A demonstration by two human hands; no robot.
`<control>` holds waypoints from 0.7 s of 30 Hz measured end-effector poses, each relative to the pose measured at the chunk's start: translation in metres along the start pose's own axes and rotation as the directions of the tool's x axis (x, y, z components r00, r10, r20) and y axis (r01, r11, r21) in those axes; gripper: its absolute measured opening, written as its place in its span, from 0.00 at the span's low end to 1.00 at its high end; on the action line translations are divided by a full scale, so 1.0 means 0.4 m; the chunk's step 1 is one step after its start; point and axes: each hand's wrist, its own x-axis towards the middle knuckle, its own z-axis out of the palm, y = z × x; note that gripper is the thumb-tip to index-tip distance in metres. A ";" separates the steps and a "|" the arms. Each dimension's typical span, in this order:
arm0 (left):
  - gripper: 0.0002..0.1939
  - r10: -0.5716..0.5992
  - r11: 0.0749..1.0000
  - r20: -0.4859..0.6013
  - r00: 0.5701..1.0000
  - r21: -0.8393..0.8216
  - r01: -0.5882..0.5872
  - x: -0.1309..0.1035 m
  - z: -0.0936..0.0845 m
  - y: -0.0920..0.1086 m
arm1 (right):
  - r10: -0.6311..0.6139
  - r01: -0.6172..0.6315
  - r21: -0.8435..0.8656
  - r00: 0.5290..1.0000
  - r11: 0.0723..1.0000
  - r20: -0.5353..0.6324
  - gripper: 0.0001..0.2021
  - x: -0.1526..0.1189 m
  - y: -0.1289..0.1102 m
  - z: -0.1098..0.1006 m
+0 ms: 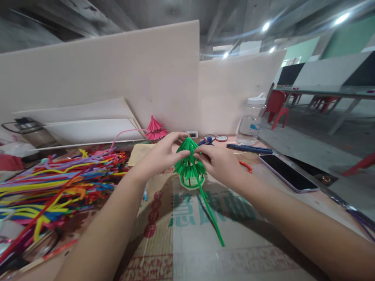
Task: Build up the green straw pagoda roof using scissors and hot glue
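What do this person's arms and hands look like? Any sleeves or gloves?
No sleeves show: the left forearm and right forearm are bare and get thinner towards their far ends. The left hand and right hand have no gloves, and no watch or bracelet shows.

Two pale panels (pixel 117 74) stand behind the bench (pixel 319 201), the left one rising higher than the right. Above them is a dim grey ceiling (pixel 175 9) with beams; small bright lamps (pixel 341 18) glow toward the right. Beyond the bench on that side, red chairs (pixel 277 105) and a long table (pixel 334 91) stand on grey floor (pixel 304 144), backed by a black-and-white board (pixel 325 74). Farther off is a green wall (pixel 351 35).
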 end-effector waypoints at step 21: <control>0.15 -0.040 0.999 -0.169 0.985 0.015 0.043 0.013 0.031 0.007 | -0.294 0.300 -0.122 0.954 0.946 0.064 0.16 0.002 0.048 0.007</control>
